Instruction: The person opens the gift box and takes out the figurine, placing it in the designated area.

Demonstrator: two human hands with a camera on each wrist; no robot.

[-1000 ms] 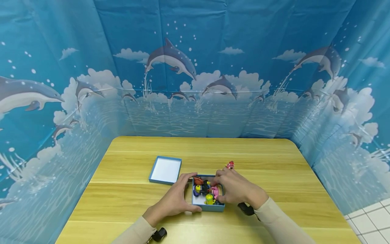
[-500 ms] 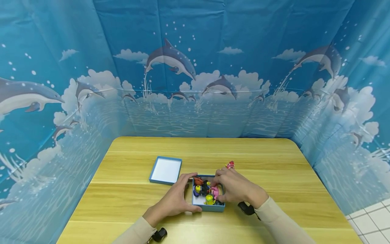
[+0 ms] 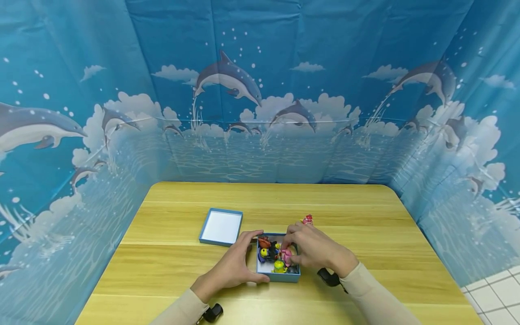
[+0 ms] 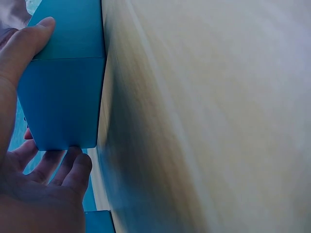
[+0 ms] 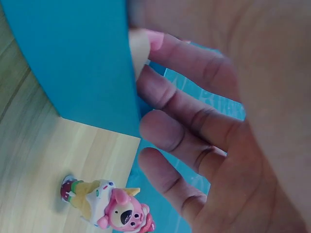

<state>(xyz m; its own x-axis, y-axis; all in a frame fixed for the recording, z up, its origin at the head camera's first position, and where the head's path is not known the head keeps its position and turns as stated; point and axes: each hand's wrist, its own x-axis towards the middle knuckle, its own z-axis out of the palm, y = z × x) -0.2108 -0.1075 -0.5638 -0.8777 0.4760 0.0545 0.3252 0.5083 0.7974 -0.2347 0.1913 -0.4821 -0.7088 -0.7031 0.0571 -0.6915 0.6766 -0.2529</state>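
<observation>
A blue box [image 3: 278, 277] with a white inside stands near the middle of the table. My left hand [image 3: 231, 267] holds its left side, thumb on the front wall and fingers at the back, as the left wrist view also shows. Inside lie several small toy figurines, among them a yellow-green figurine [image 3: 279, 266] and a brown piece [image 3: 264, 242]. At the box's right side my right hand [image 3: 317, 249] reaches in and pinches a pink figurine [image 3: 286, 257] between thumb and fingers. That figurine is mostly hidden in the right wrist view.
Left of the box and farther back, the blue lid [image 3: 220, 227] lies with its white inside up. A pink bear figurine [image 5: 124, 213] stands on the wooden table [image 3: 345, 207] behind my right hand. A dolphin-print curtain [image 3: 260, 153] surrounds the table.
The pink figurine has turned and shifted slightly inside the box under my right fingers, and the right thumb has lifted a little. My left hand and the box have stayed in place.
</observation>
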